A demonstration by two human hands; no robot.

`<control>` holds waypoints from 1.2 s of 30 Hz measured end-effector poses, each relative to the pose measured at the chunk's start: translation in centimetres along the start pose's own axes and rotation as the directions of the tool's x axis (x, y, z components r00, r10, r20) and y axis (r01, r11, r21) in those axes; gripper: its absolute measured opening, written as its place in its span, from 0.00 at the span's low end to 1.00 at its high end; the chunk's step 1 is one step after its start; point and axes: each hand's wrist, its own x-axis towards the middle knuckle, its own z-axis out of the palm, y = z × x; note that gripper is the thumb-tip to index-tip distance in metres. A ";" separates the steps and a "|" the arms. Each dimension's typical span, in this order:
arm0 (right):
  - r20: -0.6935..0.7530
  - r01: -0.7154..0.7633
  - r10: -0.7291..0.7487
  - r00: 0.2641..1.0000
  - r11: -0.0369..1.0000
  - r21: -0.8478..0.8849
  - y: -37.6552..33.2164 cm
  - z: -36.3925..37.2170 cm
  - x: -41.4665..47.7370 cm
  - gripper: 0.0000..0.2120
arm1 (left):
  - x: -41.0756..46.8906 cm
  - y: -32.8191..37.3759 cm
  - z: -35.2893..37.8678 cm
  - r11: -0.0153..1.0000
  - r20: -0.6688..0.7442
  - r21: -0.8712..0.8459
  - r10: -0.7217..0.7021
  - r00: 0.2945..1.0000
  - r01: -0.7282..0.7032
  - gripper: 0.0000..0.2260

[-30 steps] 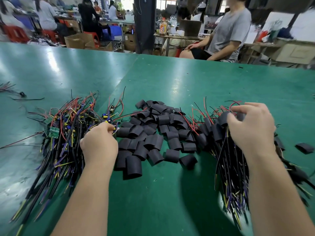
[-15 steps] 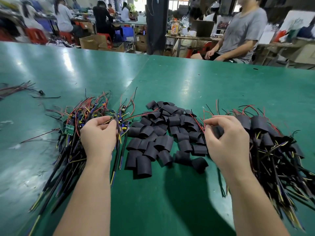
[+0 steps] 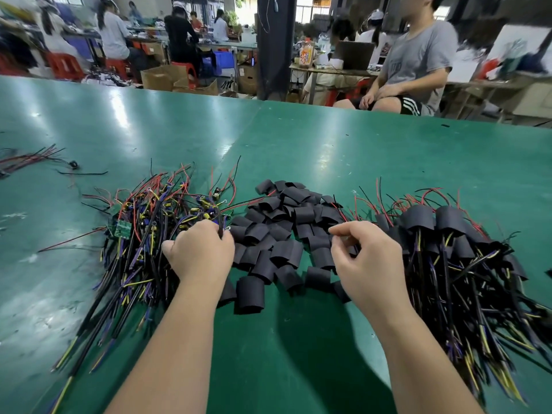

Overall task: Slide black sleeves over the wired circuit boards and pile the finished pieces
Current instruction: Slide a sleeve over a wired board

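Nearest, two bare forearms reach in from six o'clock over the green table [image 3: 298, 339]. The left hand [image 3: 199, 253] lies knuckles-up on the edge of the heap of wired circuit boards [image 3: 140, 231] at nine o'clock, its fingers curled down and pinching a black lead of that heap. The right hand [image 3: 368, 262] hovers at the four o'clock edge of the loose black sleeves [image 3: 283, 231], fingers bent and thumb close to forefinger. Something dark sits under them, but I cannot tell whether it is gripped. The sleeves lie heaped in the middle, between the hands. At three o'clock the finished pieces [image 3: 448, 222] are piled, sleeves on, leads trailing toward five. A few stray wires [image 3: 27, 159] lie well apart at ten o'clock. The tabletop is glossy and scuffed, with a seam running toward twelve. Beyond it, at one o'clock, a seated person's grey T-shirt [image 3: 418, 58] bears a chest print too blurred to read. A dark pillar [image 3: 273, 46] stands at twelve, with cardboard boxes [image 3: 167, 76] and red stools [image 3: 64, 65] at eleven.
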 end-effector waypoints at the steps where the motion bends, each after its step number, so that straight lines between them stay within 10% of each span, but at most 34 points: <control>1: 0.007 -0.006 0.006 1.000 1.000 0.006 0.0 0.0 -0.1 0.07 | 0.0 -0.2 -0.2 0.998 -0.052 -0.070 -0.002 0.999 -0.002 0.11; 7: 0.183 -0.281 0.235 0.955 0.912 0.298 -0.4 0.1 -0.1 0.11 | -1.5 0.6 -2.3 0.798 -0.277 -0.500 0.221 0.935 -0.337 0.11; 11: 0.454 -0.523 0.276 0.847 0.281 0.805 -1.0 0.3 0.3 0.22 | -2.6 1.9 -2.4 0.622 -0.184 -0.601 0.503 0.845 -0.502 0.09; 13: 0.418 -0.456 0.238 0.877 0.135 0.880 -0.8 -0.1 0.5 0.28 | -2.9 2.1 -2.0 0.582 -0.116 -0.613 0.602 0.790 -0.534 0.08; 19: 0.288 -0.368 0.284 0.914 0.287 0.884 -0.4 -0.2 0.8 0.08 | -3.0 2.0 -1.5 0.702 0.076 -0.393 0.668 0.740 -0.593 0.09; 28: 0.502 -0.609 0.384 0.775 0.243 0.755 -1.1 1.5 -0.2 0.12 | -5.0 3.7 -1.7 0.451 -0.236 -0.582 0.702 0.672 -0.676 0.11; 36: 0.488 -0.669 0.508 0.710 0.269 0.693 -0.4 1.1 0.0 0.07 | -4.6 3.3 -1.0 0.435 -0.111 -0.662 0.748 0.655 -0.610 0.05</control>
